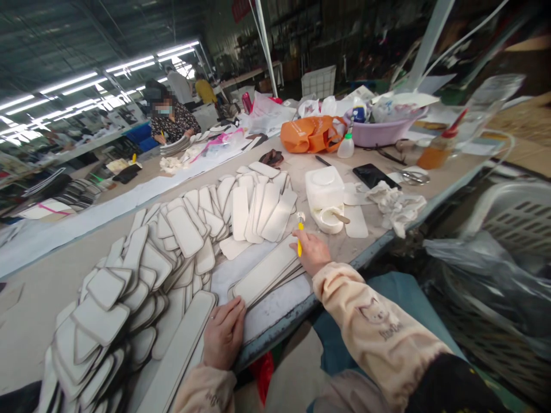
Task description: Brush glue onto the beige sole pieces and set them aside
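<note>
My right hand [313,251] is closed round a yellow-handled brush [300,229], bristles up, at the right end of a small stack of long white strips [267,271]. My left hand [224,332] lies flat and open at the table's front edge, fingers touching the left end of that stack, beside another long strip [181,350]. Just beyond the brush stands a white glue tub [323,189] with a small bowl [329,219] that has a stick in it.
Several white padded pieces [172,246] overlap in rows across the table to my left. An orange bag [310,134], a purple basin [383,131], a black phone [372,175], scissors [411,176] and rags [396,203] lie farther right. A seated person [172,120] works at the far end.
</note>
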Demonstrator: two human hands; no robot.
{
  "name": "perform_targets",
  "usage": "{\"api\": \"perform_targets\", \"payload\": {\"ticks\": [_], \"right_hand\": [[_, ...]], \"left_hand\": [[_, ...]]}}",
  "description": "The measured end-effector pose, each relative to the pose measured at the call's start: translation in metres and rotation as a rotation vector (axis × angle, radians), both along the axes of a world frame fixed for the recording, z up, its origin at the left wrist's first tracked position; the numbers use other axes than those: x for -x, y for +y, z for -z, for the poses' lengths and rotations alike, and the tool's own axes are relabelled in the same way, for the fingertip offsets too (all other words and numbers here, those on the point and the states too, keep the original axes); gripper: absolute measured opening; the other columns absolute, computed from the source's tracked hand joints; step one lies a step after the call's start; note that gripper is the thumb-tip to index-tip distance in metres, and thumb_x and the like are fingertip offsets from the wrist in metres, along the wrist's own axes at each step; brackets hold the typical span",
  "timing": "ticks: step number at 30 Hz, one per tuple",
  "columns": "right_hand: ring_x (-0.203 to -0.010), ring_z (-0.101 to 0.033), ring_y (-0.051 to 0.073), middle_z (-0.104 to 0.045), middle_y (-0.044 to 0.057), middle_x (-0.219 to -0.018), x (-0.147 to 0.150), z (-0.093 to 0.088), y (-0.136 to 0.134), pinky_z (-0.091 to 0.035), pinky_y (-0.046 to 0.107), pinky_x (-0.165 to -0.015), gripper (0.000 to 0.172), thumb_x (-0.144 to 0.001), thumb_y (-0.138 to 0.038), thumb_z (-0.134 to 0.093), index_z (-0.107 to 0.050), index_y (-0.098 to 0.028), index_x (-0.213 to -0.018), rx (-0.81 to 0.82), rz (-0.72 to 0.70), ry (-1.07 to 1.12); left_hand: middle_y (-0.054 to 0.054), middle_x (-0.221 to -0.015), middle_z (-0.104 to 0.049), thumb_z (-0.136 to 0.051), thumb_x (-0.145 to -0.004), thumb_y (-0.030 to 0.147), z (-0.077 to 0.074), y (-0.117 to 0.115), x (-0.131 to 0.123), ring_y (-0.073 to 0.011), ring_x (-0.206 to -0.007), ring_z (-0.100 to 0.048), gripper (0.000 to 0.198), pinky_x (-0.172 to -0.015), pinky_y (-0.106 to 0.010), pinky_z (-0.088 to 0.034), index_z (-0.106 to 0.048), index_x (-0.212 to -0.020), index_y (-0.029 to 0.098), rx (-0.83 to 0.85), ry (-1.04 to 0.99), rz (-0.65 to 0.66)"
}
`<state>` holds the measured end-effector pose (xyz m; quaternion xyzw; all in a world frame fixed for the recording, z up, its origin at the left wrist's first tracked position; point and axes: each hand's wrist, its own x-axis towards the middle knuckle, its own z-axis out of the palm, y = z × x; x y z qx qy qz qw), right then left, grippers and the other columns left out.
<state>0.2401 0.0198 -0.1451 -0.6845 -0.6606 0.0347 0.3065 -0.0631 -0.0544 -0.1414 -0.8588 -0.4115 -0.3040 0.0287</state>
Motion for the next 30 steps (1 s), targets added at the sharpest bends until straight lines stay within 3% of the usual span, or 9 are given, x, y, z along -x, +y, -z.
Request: {"api": "perform_targets", "payload": {"ticks": [3,6,9,11,17,21,24,27,30], "right_hand": [[-0.107,-0.058,0.029,-0.068,0.012,-0.106,0.004,-0.006,-0.005,-0.045,0.044,-0.090,0.016,-0.090,-0.022,-0.056,-0.062,-0.019,-0.105,-0.145,-0.092,-0.031],[-0.122,-0.051,0.024,-0.065,0.011,-0.117,0.018,-0.008,-0.014,-0.037,0.043,-0.104,0.015,-0.092,-0.023,-0.054,-0.061,-0.020,-0.105,-0.250,-0.387,-0.007],[-0.123,-0.051,0.019,-0.066,0.009,-0.115,0.034,-0.005,-0.023,-0.032,0.041,-0.109,0.015,-0.094,-0.030,-0.054,-0.060,-0.020,-0.103,-0.179,-0.704,-0.007],[-0.124,-0.051,0.020,-0.066,0.009,-0.116,0.037,-0.002,-0.026,-0.031,0.044,-0.110,0.018,-0.093,-0.035,-0.055,-0.059,-0.021,-0.103,-0.114,-0.758,-0.019],[-0.124,-0.051,0.028,-0.066,0.011,-0.114,0.006,0.000,-0.017,-0.031,0.054,-0.108,0.022,-0.089,-0.033,-0.061,-0.059,-0.021,-0.107,-0.052,-0.517,-0.045],[-0.126,-0.048,0.029,-0.067,0.011,-0.109,-0.009,0.003,-0.008,-0.040,0.048,-0.103,0.017,-0.090,-0.028,-0.057,-0.058,-0.020,-0.105,-0.098,-0.302,0.037],[-0.109,-0.059,0.027,-0.066,0.011,-0.107,-0.009,0.004,-0.005,-0.050,0.039,-0.088,0.018,-0.090,-0.024,-0.054,-0.054,-0.020,-0.108,-0.098,-0.151,0.153],[-0.085,-0.064,0.026,-0.067,0.009,-0.094,-0.007,0.005,-0.004,-0.052,0.039,-0.074,0.019,-0.087,-0.023,-0.055,-0.053,-0.020,-0.106,-0.017,-0.037,0.207],[-0.083,-0.064,0.026,-0.066,0.008,-0.090,-0.008,0.006,-0.003,-0.052,0.039,-0.074,0.021,-0.084,-0.021,-0.057,-0.052,-0.021,-0.104,-0.027,-0.035,0.259]], "left_hand": [[-0.009,-0.106,-0.070,-0.063,-0.083,0.011,0.001,0.000,0.001,-0.0196,-0.089,-0.065,0.023,-0.082,-0.035,-0.049,-0.068,-0.105,0.017,-0.007,0.006,0.007],[-0.010,-0.106,-0.069,-0.062,-0.084,0.011,0.001,0.000,0.003,-0.0195,-0.090,-0.064,0.023,-0.082,-0.035,-0.049,-0.067,-0.105,0.017,-0.016,0.028,0.024],[-0.010,-0.106,-0.069,-0.061,-0.084,0.011,0.001,0.000,0.004,-0.0196,-0.091,-0.064,0.022,-0.082,-0.036,-0.048,-0.066,-0.104,0.017,-0.021,0.035,0.037],[-0.010,-0.106,-0.069,-0.061,-0.084,0.011,0.001,0.000,0.004,-0.0199,-0.091,-0.064,0.022,-0.082,-0.036,-0.048,-0.066,-0.105,0.017,-0.021,0.032,0.038],[-0.010,-0.107,-0.068,-0.062,-0.084,0.012,0.001,0.000,0.005,-0.0201,-0.092,-0.064,0.023,-0.082,-0.036,-0.049,-0.066,-0.106,0.017,-0.004,0.033,0.023],[-0.009,-0.108,-0.068,-0.061,-0.084,0.012,0.002,-0.001,0.004,-0.0203,-0.092,-0.063,0.024,-0.082,-0.037,-0.049,-0.066,-0.107,0.018,0.007,0.028,0.017],[-0.009,-0.107,-0.068,-0.061,-0.084,0.011,0.001,-0.001,0.003,-0.0208,-0.093,-0.063,0.024,-0.083,-0.037,-0.049,-0.066,-0.107,0.018,0.006,0.024,0.018],[-0.009,-0.108,-0.068,-0.060,-0.085,0.011,0.001,-0.001,0.002,-0.0208,-0.094,-0.063,0.025,-0.084,-0.038,-0.050,-0.066,-0.108,0.018,0.014,0.023,0.016],[-0.010,-0.108,-0.068,-0.060,-0.085,0.012,0.000,-0.002,0.003,-0.0205,-0.093,-0.063,0.025,-0.083,-0.038,-0.050,-0.065,-0.109,0.018,0.019,0.024,0.000]]}}
